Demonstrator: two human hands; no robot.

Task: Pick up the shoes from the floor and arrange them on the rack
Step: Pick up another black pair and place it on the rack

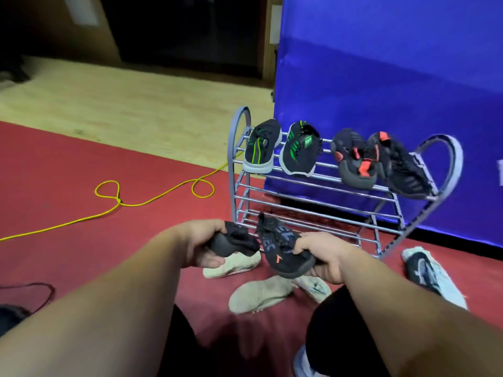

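1. One grey metal rack (313, 210) stands right of centre in the frame, in front of a blue panel (381, 77).
2. Four shoes lie on its top tier. A green-striped black pair (261, 144) is at the left and a red-marked black pair (353, 161) at the right.
3. Four more shoes lie on the red carpet (81, 213) below the rack:
   - two beige ones, the upper beige shoe (231, 268) and the lower beige shoe (258, 295);
   - one white shoe with teal marks (315, 288), partly hidden;
   - one white-and-dark shoe (430, 273) at the lower right.
4. I hold two shoes, one in each hand, which makes ten shoes in all.
5. My left hand (201, 243) has its thumb and fingers curled round a dark grey shoe (236, 240), at centre frame.
6. My right hand (324, 257) grips a black shoe with an orange mark (283, 248) by one end. The other end tilts up and left toward the rack's lowest bars.
7. Both held shoes are above the beige ones, in front of the rack's lower left corner.
8. One yellow cable (152, 197) loops over the carpet at the left.
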